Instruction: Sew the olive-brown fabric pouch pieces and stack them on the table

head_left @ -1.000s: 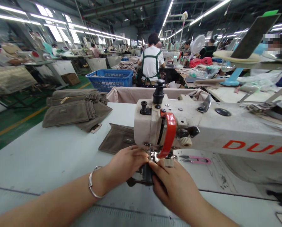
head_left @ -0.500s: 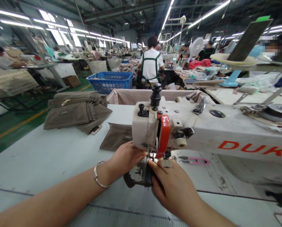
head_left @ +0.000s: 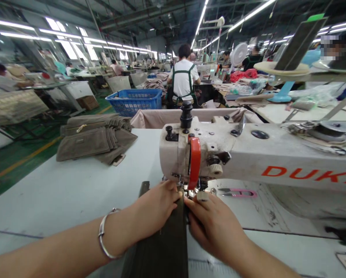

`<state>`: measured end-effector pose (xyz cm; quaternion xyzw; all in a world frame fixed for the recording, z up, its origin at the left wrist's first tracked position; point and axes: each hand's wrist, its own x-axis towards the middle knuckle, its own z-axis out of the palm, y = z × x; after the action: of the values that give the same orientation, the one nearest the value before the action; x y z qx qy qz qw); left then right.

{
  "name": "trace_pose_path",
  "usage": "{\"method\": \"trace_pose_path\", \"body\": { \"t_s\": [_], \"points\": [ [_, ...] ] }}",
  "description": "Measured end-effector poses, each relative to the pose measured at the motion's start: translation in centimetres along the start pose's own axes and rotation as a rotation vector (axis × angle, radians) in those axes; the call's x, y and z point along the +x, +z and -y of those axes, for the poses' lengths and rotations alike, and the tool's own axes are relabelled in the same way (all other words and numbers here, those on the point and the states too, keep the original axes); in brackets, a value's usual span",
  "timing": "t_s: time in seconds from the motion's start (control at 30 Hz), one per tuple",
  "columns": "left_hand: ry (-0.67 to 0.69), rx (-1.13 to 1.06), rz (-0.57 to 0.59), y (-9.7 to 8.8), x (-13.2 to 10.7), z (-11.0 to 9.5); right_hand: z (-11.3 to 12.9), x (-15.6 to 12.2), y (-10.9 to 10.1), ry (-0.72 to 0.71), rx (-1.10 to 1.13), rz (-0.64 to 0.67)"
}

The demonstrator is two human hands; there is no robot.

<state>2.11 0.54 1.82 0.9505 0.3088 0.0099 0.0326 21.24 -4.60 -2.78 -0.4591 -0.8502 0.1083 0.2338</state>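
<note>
A dark brown-grey fabric piece point(head_left: 164, 247) lies under the presser foot area of the white sewing machine point(head_left: 236, 148) and stretches towards me. My left hand point(head_left: 158, 206) grips it with bunched fingers, close to the needle; a silver bangle circles that wrist. On the other side of the foot, my right hand point(head_left: 216, 224) has its fingertips closed at the fabric's right edge, partly behind a machine knob. The needle and foot are mostly hidden by the fingers and the orange guard point(head_left: 194, 164).
Stacked brown-grey fabric pouches point(head_left: 86, 143) lie at the table's left rear. Pink-handled thread snips point(head_left: 239, 192) rest right of the needle. Behind the table are a pink fabric-lined bin point(head_left: 152, 119), a blue crate point(head_left: 134, 101) and a seated co-worker point(head_left: 184, 75).
The fabric piece that lay left of and behind the machine head now extends towards me under my left hand. My left forearm has shifted slightly; my right hand stays beside the foot.
</note>
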Motion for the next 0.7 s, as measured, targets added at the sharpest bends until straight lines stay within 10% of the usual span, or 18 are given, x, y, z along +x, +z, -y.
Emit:
{"method": "trace_pose_path", "body": {
  "t_s": [0.2, 0.43, 0.7],
  "points": [
    [-0.09, -0.141, -0.076, 0.4, -0.9, 0.2, 0.0, -0.1, -0.1, -0.015, -0.006, -0.002],
    [-0.739, -0.195, -0.207, 1.8, -7.2, 3.3, 0.1, -0.3, 0.1, -0.061, -0.033, 0.014],
    [-1.003, -1.439, -0.483, 2.0, -6.3, 2.3, 0.8, 0.4, 0.0, -0.078, -0.025, -0.036]
  ]
}}
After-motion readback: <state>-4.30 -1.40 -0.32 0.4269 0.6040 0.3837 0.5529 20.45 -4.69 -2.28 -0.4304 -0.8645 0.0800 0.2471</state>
